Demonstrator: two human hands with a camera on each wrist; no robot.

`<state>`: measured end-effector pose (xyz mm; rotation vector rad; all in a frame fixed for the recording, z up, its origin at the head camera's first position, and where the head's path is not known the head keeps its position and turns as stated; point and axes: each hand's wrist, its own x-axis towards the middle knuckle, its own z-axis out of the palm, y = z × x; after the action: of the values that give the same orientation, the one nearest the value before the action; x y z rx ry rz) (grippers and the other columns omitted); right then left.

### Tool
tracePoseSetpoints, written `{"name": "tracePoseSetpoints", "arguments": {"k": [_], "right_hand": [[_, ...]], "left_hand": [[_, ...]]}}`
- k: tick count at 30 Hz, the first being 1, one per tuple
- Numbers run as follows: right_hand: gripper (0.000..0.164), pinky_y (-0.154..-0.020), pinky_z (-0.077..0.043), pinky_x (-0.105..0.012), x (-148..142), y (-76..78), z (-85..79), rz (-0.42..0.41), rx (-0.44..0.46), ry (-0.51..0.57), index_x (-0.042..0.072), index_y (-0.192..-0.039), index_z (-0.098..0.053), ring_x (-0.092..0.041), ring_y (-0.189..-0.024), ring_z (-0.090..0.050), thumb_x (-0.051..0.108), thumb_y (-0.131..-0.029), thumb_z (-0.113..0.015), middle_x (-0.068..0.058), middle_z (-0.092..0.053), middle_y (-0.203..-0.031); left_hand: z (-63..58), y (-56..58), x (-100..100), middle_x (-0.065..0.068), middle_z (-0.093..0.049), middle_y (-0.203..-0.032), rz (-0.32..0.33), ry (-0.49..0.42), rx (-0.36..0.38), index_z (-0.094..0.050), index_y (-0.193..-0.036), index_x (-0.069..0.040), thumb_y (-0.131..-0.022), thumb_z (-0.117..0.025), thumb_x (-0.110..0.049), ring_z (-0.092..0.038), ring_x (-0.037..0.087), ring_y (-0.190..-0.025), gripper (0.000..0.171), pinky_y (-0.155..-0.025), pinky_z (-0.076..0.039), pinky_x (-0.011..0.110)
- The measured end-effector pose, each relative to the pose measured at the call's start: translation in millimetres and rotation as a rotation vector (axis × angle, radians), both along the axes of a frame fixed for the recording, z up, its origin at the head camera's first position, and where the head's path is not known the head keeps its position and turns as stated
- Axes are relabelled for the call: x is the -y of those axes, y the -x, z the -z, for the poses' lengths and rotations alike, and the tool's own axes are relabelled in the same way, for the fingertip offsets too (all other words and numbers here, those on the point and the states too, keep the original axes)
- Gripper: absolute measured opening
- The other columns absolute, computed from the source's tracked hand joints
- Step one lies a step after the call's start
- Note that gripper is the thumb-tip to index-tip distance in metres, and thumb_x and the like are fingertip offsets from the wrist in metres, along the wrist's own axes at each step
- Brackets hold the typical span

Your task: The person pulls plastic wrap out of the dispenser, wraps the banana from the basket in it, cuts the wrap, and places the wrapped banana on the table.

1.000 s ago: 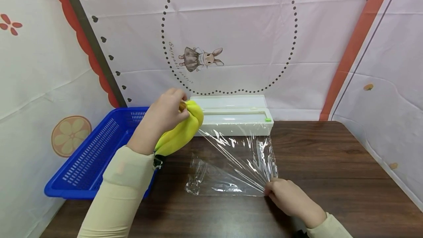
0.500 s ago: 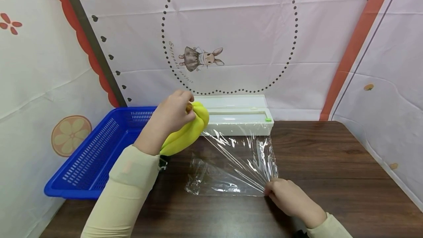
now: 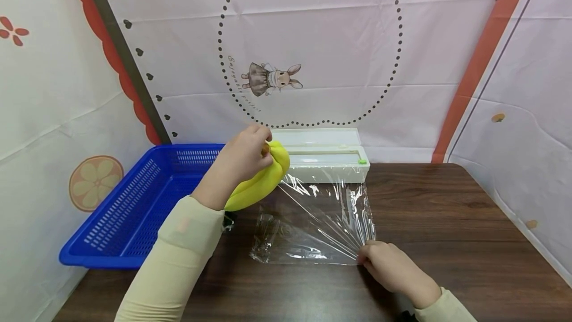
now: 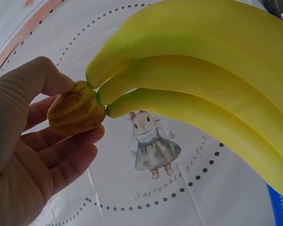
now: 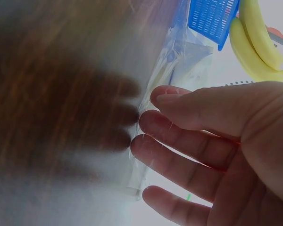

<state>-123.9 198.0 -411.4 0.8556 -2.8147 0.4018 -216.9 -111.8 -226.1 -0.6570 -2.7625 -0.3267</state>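
A bunch of yellow bananas (image 4: 193, 70) hangs by its brown stem (image 4: 78, 109), which my left hand (image 4: 35, 113) grips between thumb and fingers. In the head view the left hand (image 3: 245, 155) holds the bananas (image 3: 261, 183) above the table, partly in front of the white dispenser. Clear cling film (image 3: 313, 222) runs from the dispenser (image 3: 330, 173) toward the front. My right hand (image 3: 389, 267) pinches the film's near right corner, and creases fan out from there. Seen from the right wrist, the thumb and index finger of the right hand (image 5: 203, 136) meet at the film.
A blue perforated basket (image 3: 116, 212) stands on the left of the dark wooden table (image 3: 447, 222). The dispenser's lid (image 3: 317, 136) is raised at the back, near a printed cloth wall (image 3: 339, 63). More cloth borders both sides.
My left hand has carried the bananas to the right, from beside the basket toward the cling film. The right hand has stayed in place on the film's corner.
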Motion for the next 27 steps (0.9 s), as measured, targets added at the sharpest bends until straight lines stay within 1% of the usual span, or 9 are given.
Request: {"name": "tracePoseSetpoints", "arguments": {"k": [6, 10, 16, 21, 23, 27], "right_hand": [[0.019, -0.057, -0.048, -0.027, 0, 0.4, -1.3, 0.005, 0.003, 0.000, 0.022, -0.073, -0.067, -0.009, -0.069, -0.062, 0.003, -0.074, -0.069, 0.012, -0.061, -0.076], [0.019, -0.058, -0.048, -0.027, 0, 0.3, -2.0, 0.005, 0.014, -0.002, 0.022, -0.074, -0.067, -0.009, -0.069, -0.062, 0.003, -0.074, -0.068, 0.012, -0.061, -0.076], [0.019, -0.058, -0.048, -0.026, 0, 0.3, -0.8, 0.001, 0.014, -0.003, 0.022, -0.074, -0.067, -0.009, -0.069, -0.061, 0.003, -0.074, -0.068, 0.012, -0.061, -0.077], [0.019, -0.058, -0.048, -0.026, -1, 0.2, -0.4, 0.000, 0.013, -0.003, 0.022, -0.074, -0.067, -0.010, -0.069, -0.061, 0.003, -0.074, -0.068, 0.012, -0.060, -0.076], [0.019, -0.058, -0.048, -0.026, -1, 0.2, -0.5, -0.002, 0.009, -0.001, 0.022, -0.074, -0.067, -0.010, -0.069, -0.061, 0.003, -0.074, -0.068, 0.012, -0.060, -0.076], [0.020, -0.057, -0.048, -0.026, -1, 0.3, -0.1, -0.007, -0.007, 0.003, 0.022, -0.073, -0.066, -0.009, -0.068, -0.061, 0.002, -0.074, -0.068, 0.012, -0.060, -0.076]], "left_hand": [[3.4, 1.7, -7, 0.012, -0.057, -0.111, 0.017, 0.026, -0.022, -0.056, -0.110, -0.004, -0.083, -0.060, -0.010, -0.053, 0.024, -0.087, 0.027, -0.077, -0.049, 0.035], [6.6, 4.6, -12, 0.012, -0.058, -0.107, 0.034, 0.035, -0.037, -0.057, -0.108, -0.004, -0.083, -0.060, -0.009, -0.053, 0.023, -0.084, 0.026, -0.075, -0.049, 0.034], [12.8, 7.5, -21, 0.010, -0.057, -0.101, 0.050, 0.040, -0.020, -0.057, -0.108, -0.005, -0.083, -0.059, -0.009, -0.052, 0.022, -0.081, 0.026, -0.072, -0.049, 0.032], [18.8, 8.3, -26, 0.009, -0.058, -0.097, 0.078, 0.047, -0.052, -0.058, -0.105, -0.005, -0.082, -0.059, -0.008, -0.051, 0.021, -0.079, 0.024, -0.067, -0.047, 0.030], [19.8, 7.9, -29, 0.009, -0.058, -0.097, 0.083, 0.052, -0.053, -0.058, -0.105, -0.005, -0.082, -0.059, -0.008, -0.051, 0.021, -0.078, 0.024, -0.065, -0.047, 0.030], [21.7, 7.6, -34, 0.008, -0.057, -0.096, 0.088, 0.059, -0.043, -0.058, -0.105, -0.006, -0.083, -0.058, -0.008, -0.051, 0.020, -0.078, 0.023, -0.066, -0.047, 0.030]]}}
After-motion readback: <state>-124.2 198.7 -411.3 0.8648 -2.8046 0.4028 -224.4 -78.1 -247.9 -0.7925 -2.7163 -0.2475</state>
